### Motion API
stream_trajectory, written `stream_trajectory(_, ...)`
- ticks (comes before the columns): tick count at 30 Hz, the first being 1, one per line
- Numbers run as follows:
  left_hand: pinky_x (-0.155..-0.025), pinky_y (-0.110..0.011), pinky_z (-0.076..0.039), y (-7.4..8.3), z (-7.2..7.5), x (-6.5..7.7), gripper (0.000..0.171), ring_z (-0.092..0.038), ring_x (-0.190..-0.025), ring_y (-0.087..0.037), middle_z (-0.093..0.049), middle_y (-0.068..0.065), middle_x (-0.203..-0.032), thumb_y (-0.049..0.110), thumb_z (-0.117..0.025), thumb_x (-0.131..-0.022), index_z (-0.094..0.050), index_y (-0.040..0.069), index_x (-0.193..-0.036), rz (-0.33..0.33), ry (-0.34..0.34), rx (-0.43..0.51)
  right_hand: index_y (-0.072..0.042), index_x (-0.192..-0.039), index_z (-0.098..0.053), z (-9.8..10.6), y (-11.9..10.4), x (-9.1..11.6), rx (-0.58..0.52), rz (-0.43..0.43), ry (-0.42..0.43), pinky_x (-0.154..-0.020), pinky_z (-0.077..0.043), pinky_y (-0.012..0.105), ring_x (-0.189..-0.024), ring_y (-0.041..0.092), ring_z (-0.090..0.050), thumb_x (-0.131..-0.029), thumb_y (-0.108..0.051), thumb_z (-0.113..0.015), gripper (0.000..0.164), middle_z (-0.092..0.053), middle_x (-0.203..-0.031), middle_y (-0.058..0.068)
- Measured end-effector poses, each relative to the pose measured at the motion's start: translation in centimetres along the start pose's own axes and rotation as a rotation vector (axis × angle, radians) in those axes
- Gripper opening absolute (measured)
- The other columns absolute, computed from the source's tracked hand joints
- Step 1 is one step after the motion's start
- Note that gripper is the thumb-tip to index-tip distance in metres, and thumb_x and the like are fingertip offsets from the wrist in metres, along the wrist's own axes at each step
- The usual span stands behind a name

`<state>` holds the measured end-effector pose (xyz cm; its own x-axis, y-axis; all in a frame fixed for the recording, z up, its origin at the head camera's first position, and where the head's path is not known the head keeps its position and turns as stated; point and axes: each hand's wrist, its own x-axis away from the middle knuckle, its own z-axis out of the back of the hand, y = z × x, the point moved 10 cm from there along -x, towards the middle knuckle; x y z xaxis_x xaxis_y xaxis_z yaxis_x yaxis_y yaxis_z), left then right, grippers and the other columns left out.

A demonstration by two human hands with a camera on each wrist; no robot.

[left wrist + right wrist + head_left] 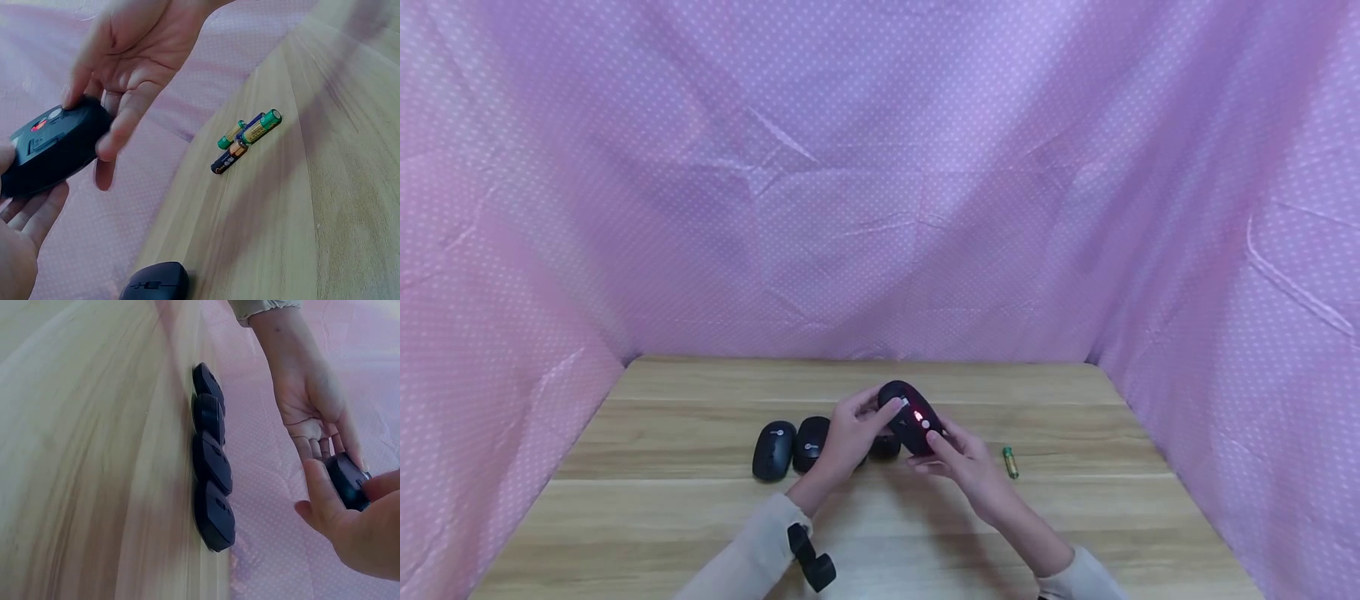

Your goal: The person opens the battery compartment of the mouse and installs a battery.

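Note:
Both hands hold a black computer mouse (912, 417) up over the table, its underside turned toward the head camera and a red light glowing there. My left hand (850, 437) grips one end, thumb across the underside. At the other end, my right hand (973, 475) pinches the mouse with its thumb on the underside near a pale round spot. The left wrist view shows the same mouse (69, 147) from the side, between the left hand (19, 250) and the right hand (134, 69).
Several more black mice (212, 456) stand in a row on the wooden table (685, 408), partly hidden behind my left hand in the head view. Several small batteries (259, 128), green-and-gold and dark, lie to the right. A pink dotted cloth (865, 250) hangs around the table.

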<state>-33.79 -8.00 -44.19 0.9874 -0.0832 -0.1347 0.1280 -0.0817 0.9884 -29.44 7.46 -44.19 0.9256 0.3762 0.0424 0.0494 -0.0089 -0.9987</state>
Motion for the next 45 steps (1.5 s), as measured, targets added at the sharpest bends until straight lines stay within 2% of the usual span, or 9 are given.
stream_trajectory(4,-0.079,-0.031,-0.064,-0.1,0.4,0.0,0.044,-0.076,-0.091,-0.019,-0.074,-0.02,-0.115,0.023,-0.074,-0.095,-0.065,0.001,-0.132,0.016,0.037,0.011,0.009,-0.154,-0.03,0.4,-0.1,0.2,0.003,0.009,0.032,-0.09,-0.061,0.033,-0.102,0.036,-0.074,-0.109,-0.012,-0.046,0.052,-0.055,-0.133,0.039)
stream_trajectory(9,-0.077,-0.03,-0.064,-0.2,0.5,0.0,0.042,-0.076,-0.089,-0.019,-0.074,-0.02,-0.113,0.022,-0.073,-0.095,-0.066,0.001,-0.131,0.013,0.039,0.031,0.01,-0.149,-0.038,0.9,-0.7,0.4,0.103,0.042,0.095,-0.085,-0.062,0.038,-0.091,0.037,-0.076,-0.106,-0.005,-0.05,0.047,-0.066,-0.113,0.039)
stream_trajectory(12,-0.076,-0.03,-0.064,-0.1,0.5,0.1,0.042,-0.076,-0.089,-0.019,-0.074,-0.02,-0.112,0.022,-0.074,-0.095,-0.066,0.001,-0.131,0.004,0.053,0.034,0.009,-0.144,-0.044,1.2,-1.2,0.4,0.139,0.07,0.153,-0.079,-0.064,0.039,-0.089,0.04,-0.076,-0.103,0.001,-0.054,0.043,-0.067,-0.112,0.039)
stream_trajectory(16,-0.075,-0.029,-0.064,-0.3,0.5,0.1,0.041,-0.076,-0.09,-0.019,-0.074,-0.02,-0.113,0.021,-0.075,-0.094,-0.067,0.001,-0.13,-0.002,0.075,0.031,0.009,-0.127,-0.054,2.1,-1.7,0.7,0.166,0.114,0.296,-0.074,-0.064,0.038,-0.086,0.027,-0.077,-0.096,0.006,-0.063,0.032,-0.066,-0.119,0.033)
stream_trajectory(21,-0.076,-0.027,-0.063,-0.1,0.5,0.1,0.041,-0.074,-0.092,-0.015,-0.073,-0.02,-0.115,0.022,-0.074,-0.095,-0.067,0.001,-0.129,-0.019,0.106,0.039,0.01,-0.113,-0.061,3.1,-2.4,1.3,0.183,0.172,0.43,-0.068,-0.064,0.037,-0.073,0.009,-0.074,-0.09,0.01,-0.069,0.024,-0.06,-0.109,0.023)
stream_trajectory(28,-0.076,-0.029,-0.064,0.1,-0.1,0.0,0.037,-0.074,-0.09,-0.013,-0.073,-0.023,-0.113,0.016,-0.075,-0.093,-0.068,-0.002,-0.125,-0.035,0.114,0.101,0.011,-0.11,-0.062,3.3,-2.8,1.4,0.134,0.215,0.472,-0.065,-0.064,0.036,-0.071,0.007,-0.073,-0.09,0.008,-0.07,0.021,-0.058,-0.095,0.015)
stream_trajectory(36,-0.077,-0.031,-0.064,0.1,-0.8,0.0,0.037,-0.074,-0.088,-0.011,-0.074,-0.02,-0.108,0.018,-0.075,-0.094,-0.067,-0.002,-0.124,-0.035,0.108,0.097,0.002,-0.103,-0.067,4.0,-2.8,1.7,0.262,0.22,0.571,-0.051,-0.058,0.031,-0.059,0.012,-0.067,-0.089,-0.007,-0.078,0.02,-0.062,-0.088,0.016)
stream_trajectory(40,-0.077,-0.031,-0.064,-0.1,-0.8,0.1,0.037,-0.075,-0.086,-0.013,-0.073,-0.021,-0.108,0.019,-0.075,-0.094,-0.067,-0.001,-0.124,-0.02,0.103,0.103,0.001,-0.104,-0.067,4.3,-2.7,1.5,0.278,0.192,0.579,-0.049,-0.057,0.028,-0.062,0.018,-0.068,-0.089,-0.004,-0.078,0.02,-0.061,-0.089,0.015)
stream_trajectory(45,-0.077,-0.031,-0.064,-0.2,-0.9,0.2,0.038,-0.075,-0.088,-0.016,-0.073,-0.021,-0.11,0.019,-0.076,-0.093,-0.067,0.001,-0.125,-0.014,0.083,0.088,0.002,-0.104,-0.067,4.4,-2.7,1.3,0.278,0.183,0.566,-0.05,-0.058,0.027,-0.059,0.013,-0.065,-0.088,-0.004,-0.079,0.021,-0.061,-0.085,0.014)
